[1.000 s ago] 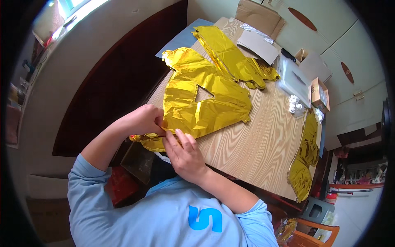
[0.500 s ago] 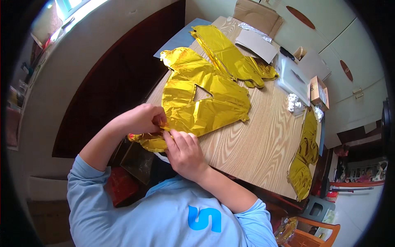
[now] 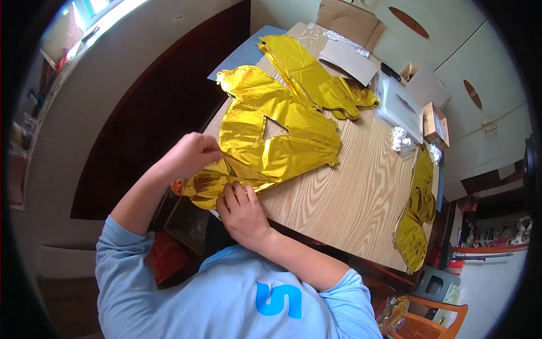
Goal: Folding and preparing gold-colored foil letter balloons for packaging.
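Observation:
A flat gold foil balloon (image 3: 248,127) with a triangular cut-out lies on the wooden table, its near-left part bunched and hanging past the table edge. My left hand (image 3: 195,155) is closed in a pinch at the balloon's left edge, where the foil lifts into a fold. Lower and to the right, my right hand (image 3: 244,217) curls its fingers over the near edge of the same balloon; its thumb is hidden. Behind it lies a stack of folded gold foil balloons (image 3: 307,70), partly under the first one's far edge.
Another gold foil piece (image 3: 415,214) lies along the table's right edge. Crumpled white bits (image 3: 401,139), a small cardboard box (image 3: 435,127), clear plastic bags (image 3: 398,101) and grey-white sheets (image 3: 349,61) sit on the far right. An orange wooden chair (image 3: 435,316) stands at lower right.
My hands have moved apart: the left has risen up and to the left, the right has slid slightly down and left. The foil between them has spread out.

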